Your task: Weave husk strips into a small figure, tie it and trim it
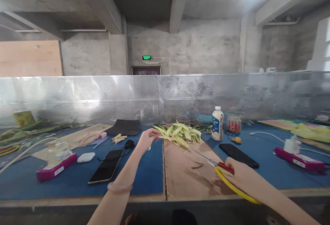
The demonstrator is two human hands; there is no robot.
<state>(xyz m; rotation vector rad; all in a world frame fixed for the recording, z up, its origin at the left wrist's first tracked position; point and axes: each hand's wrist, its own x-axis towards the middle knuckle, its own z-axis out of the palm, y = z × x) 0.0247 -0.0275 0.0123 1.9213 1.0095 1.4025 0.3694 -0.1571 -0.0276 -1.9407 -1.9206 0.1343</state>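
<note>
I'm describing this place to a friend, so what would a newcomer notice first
Probably the pale green leaf heap at the centre, the left hand at its left edge. Next, the red-and-yellow-handled scissors in the right hand. Farther back, the exit sign glows green above a door.

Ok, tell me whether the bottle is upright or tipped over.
Upright: the bottle stands on its base, with its white cap at the top.

Lower right of the frame, the scissors [216, 164] have shiny metal blades [206, 158] and smooth plastic handles [229, 182]. I see a shiny metal screen [103, 94] across the middle, and a rough, dull concrete wall [206, 46] higher up.
</note>
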